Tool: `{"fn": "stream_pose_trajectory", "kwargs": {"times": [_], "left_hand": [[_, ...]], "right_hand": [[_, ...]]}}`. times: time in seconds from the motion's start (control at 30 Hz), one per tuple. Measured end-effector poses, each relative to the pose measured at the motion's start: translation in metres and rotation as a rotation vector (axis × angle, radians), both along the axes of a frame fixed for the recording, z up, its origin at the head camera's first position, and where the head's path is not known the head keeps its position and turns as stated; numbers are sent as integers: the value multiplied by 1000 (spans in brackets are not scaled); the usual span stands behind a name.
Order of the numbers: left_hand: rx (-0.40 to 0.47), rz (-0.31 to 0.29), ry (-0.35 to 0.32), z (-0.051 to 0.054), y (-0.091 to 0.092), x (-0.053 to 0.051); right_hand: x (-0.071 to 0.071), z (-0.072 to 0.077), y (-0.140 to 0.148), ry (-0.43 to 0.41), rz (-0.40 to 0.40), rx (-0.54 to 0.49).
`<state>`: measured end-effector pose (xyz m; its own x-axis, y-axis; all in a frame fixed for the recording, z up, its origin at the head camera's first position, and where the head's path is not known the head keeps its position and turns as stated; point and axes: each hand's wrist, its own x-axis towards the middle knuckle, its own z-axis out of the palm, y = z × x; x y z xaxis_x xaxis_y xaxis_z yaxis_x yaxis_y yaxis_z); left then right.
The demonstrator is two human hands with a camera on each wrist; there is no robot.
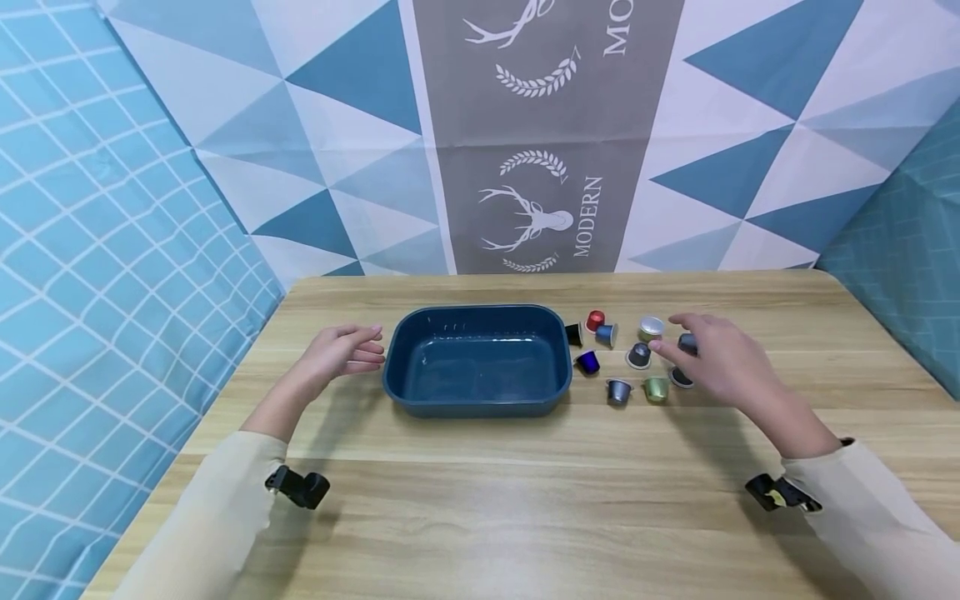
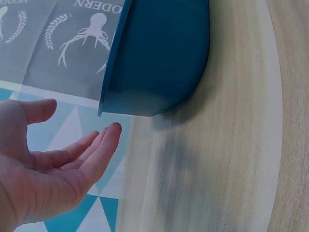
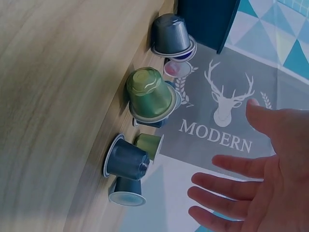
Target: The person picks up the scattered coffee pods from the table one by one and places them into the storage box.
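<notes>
A dark blue rectangular dish [image 1: 480, 408] stands on the wooden table. Just off its left end is my left hand [image 1: 347, 354], palm up and fingers loosely bent, holding nothing; the left wrist view shows the hand [image 2: 63, 169] apart from the dish [image 2: 159, 58]. My right hand [image 1: 716, 358] hovers over the right side of a group of coffee capsules, partly hiding some. In the right wrist view its fingers are spread [image 3: 227, 188] and empty, near a dark capsule [image 3: 126, 158] and a green capsule [image 3: 149, 94].
Other capsules lie between the dish and my right hand: a red one [image 1: 595, 320], a bright blue one [image 1: 588, 362], a grey one [image 1: 618, 392] and a green one [image 1: 656, 389]. A patterned cloth [image 1: 375, 167] hangs behind the table [image 1: 480, 508], with blue tiled cloth [image 1: 97, 250] at left.
</notes>
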<state>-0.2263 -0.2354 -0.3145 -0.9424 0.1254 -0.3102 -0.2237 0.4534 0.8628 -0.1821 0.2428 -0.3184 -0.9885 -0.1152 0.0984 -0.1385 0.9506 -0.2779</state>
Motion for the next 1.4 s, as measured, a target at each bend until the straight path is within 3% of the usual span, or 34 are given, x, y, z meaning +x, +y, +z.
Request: {"fn": "stream_pose_trajectory", "kwargs": {"times": [0.17, 0.47, 0.9, 1.17, 1.4], "left_hand": [[74, -12, -39, -3, -3, -1], [160, 21, -95, -1, -1, -5], [52, -22, -117, -7, 2, -9], [104, -36, -141, -10, 0, -12], [157, -34, -162, -12, -1, -13]], "right_hand": [[1, 0, -2, -2, 60, -13], [0, 0, -11, -32, 165, -24], [2, -2, -20, -57, 318, -27], [2, -8, -25, -102, 394, -19], [2, -13, -29, -66, 449, 19]]}}
